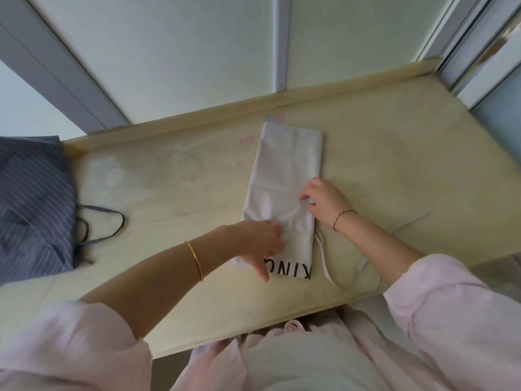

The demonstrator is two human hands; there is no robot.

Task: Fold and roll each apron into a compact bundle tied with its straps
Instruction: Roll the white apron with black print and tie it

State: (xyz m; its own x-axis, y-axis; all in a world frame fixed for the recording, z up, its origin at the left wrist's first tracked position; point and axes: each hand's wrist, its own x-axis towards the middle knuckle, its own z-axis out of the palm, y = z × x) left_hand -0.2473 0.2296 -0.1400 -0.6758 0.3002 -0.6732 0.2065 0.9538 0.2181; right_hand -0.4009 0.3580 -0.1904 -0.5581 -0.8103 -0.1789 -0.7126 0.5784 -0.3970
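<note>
Her right hand [324, 201] pinches a tuck of cloth at the right edge of the white apron [284, 170]. Her left hand [259, 244] presses down near the bottom end, thumb splayed wide. The apron lies mid-table as a long narrow strip, lettering at the near end, and its straps [327, 266] trail off towards the table's [394, 153] front edge. I'd say she's squaring up the last lengthwise fold. Rolling comes next and wants a tight start from one end, with the straps left free to tie. The striped apron [31, 207] sits unfolded at the far left.
</note>
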